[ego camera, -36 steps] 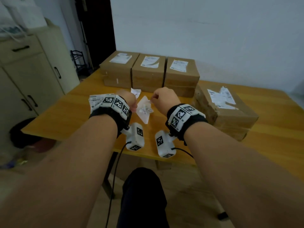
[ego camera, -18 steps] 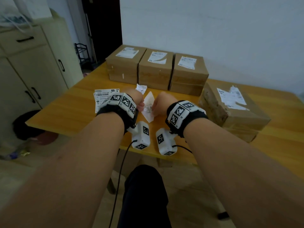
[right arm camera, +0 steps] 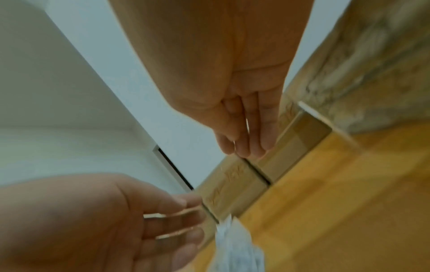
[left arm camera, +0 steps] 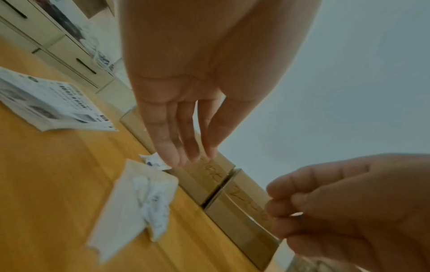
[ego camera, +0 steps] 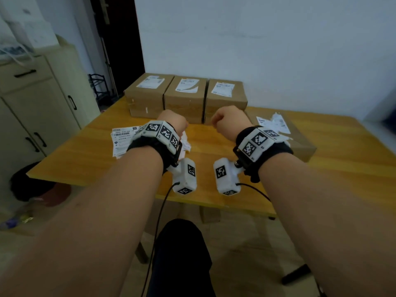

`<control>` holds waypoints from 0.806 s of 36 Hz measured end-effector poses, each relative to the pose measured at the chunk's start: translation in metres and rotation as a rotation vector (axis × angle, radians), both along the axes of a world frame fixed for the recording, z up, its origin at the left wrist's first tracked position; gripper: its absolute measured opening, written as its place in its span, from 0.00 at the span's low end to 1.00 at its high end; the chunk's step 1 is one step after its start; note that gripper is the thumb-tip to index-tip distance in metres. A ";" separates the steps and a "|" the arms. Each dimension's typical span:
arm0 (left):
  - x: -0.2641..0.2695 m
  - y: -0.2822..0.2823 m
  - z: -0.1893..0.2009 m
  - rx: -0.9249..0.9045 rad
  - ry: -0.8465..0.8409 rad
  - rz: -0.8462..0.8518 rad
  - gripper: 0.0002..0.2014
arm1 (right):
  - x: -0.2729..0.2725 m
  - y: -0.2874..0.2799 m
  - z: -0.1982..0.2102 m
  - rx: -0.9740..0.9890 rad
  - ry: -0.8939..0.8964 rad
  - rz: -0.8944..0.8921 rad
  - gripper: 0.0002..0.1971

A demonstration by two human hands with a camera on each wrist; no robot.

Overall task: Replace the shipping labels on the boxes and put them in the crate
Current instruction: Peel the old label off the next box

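Three brown boxes stand in a row at the back of the table: left box (ego camera: 147, 97), middle box (ego camera: 186, 99), right box (ego camera: 225, 99), each with a white label on top. A fourth box (ego camera: 302, 146) lies at the right with a torn label (ego camera: 275, 123). My left hand (ego camera: 174, 122) (left arm camera: 186, 156) hovers before the middle box, fingers straight and empty. My right hand (ego camera: 227, 121) (right arm camera: 246, 147) hovers beside it, loosely curled, holding nothing. A crumpled white paper (left arm camera: 137, 198) lies on the table below my left hand. A stack of fresh labels (ego camera: 122, 140) sits to the left.
The wooden table (ego camera: 85, 153) has bare wood along its front edge and at the far right. A cream cabinet (ego camera: 42, 103) stands left of it, with a dark bin (ego camera: 25, 185) on the floor. A white wall runs behind the boxes. No crate is in view.
Both hands have let go of the crumpled paper, risen off the table and moved apart toward the row of boxes. The paper stays where it lay.
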State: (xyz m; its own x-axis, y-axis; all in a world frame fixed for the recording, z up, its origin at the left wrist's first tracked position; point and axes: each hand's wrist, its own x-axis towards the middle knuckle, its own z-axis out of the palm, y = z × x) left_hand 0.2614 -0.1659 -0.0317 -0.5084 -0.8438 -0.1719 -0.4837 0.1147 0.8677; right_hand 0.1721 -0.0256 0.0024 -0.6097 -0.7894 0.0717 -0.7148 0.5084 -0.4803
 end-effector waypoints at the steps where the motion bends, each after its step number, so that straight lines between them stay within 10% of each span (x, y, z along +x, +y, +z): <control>1: -0.003 0.007 0.004 -0.015 0.008 -0.013 0.16 | -0.004 0.008 0.005 -0.032 0.000 -0.021 0.19; 15: -0.073 0.100 0.030 0.044 -0.040 -0.138 0.07 | -0.071 0.115 0.005 -0.210 -0.013 -0.301 0.12; 29: -0.098 0.133 0.020 0.088 0.023 -0.172 0.11 | -0.082 0.143 -0.011 -0.160 -0.091 -0.186 0.14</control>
State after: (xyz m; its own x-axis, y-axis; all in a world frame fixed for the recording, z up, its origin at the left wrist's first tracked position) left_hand 0.1631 -0.0331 -0.0122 -0.6488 -0.7259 -0.2283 -0.4436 0.1170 0.8885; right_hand 0.0902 0.1170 -0.0084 -0.7531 -0.6461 0.1244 -0.5659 0.5397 -0.6233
